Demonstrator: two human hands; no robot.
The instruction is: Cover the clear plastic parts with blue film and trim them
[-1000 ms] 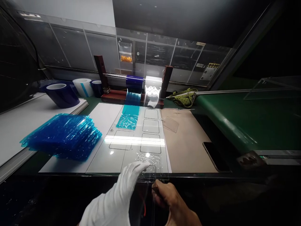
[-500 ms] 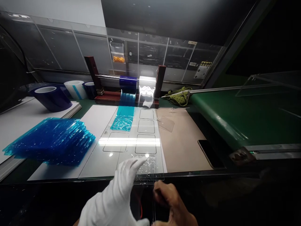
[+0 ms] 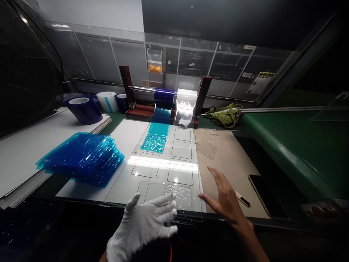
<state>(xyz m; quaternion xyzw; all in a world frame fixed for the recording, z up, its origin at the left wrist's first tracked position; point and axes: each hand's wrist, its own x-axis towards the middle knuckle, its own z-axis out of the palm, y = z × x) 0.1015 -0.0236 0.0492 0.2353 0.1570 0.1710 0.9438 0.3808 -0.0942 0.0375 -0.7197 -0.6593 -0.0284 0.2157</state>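
Observation:
My left hand, in a white glove, is spread at the front edge of the glass-like board. Its fingertips are beside a clear, rippled film-covered sheet lying on the board; whether they touch it I cannot tell. Bare and with fingers apart, my right hand hovers over the brown paper, right of that sheet. Dark rounded outlines mark the board. A blue film strip runs onto it from a blue roll, next to a clear film roll.
A stack of blue film-covered sheets lies left, with large tape rolls behind. On the brown paper rest a thin clear plate, a small slim tool and a phone. A green raised surface stands right.
Both hands have let go of the clear sheet they held upright; it now lies on the board. My right hand has moved up and right, opening. The view has shifted left.

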